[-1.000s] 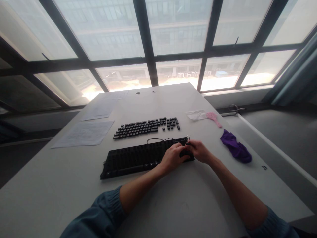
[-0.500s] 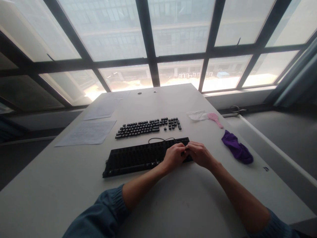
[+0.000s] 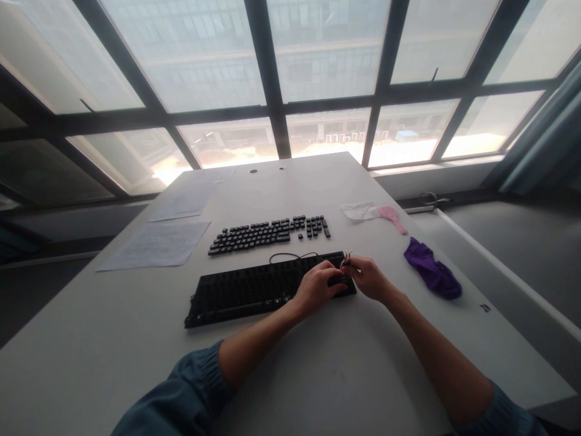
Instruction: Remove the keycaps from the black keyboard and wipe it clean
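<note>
Over keyboard [image 3: 254, 292]: right hand [image 3: 368, 278] (holding small tool [image 3: 348, 257]).

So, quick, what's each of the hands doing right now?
Left hand: fingers curled over the black keyboard; whether it holds anything can't be told.
Right hand: closed on a small thin-pronged tool.

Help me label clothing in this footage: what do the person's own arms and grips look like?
The left sleeve and right sleeve are blue-grey, with gathered, elastic-looking cuffs that stop well short of the wrists. The left grip and right grip are bare, ungloved hands. No watch or bracelet shows; whether there are rings, I cannot tell.
</note>
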The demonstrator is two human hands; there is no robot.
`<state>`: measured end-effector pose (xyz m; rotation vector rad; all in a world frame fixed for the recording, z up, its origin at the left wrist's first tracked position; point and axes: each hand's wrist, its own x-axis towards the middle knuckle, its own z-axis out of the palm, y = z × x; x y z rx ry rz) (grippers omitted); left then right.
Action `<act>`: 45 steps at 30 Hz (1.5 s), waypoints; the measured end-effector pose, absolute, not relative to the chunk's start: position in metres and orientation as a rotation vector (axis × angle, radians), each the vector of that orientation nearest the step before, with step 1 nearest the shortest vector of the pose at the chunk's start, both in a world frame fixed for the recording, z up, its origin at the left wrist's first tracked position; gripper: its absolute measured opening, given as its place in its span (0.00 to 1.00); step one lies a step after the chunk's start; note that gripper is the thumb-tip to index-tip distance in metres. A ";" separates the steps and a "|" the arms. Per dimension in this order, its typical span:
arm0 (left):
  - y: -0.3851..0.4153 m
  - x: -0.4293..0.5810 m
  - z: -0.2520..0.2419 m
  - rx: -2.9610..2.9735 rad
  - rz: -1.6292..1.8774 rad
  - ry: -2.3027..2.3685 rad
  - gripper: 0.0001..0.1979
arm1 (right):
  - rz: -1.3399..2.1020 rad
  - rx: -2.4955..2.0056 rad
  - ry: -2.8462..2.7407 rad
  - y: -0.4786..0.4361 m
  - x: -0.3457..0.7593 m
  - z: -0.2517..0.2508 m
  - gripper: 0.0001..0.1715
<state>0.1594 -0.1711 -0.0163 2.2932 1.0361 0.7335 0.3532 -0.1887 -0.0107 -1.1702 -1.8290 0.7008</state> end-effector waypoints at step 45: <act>-0.181 0.159 -0.001 2.739 0.711 0.874 0.09 | 0.655 -1.422 -1.404 -0.202 0.335 -0.014 0.11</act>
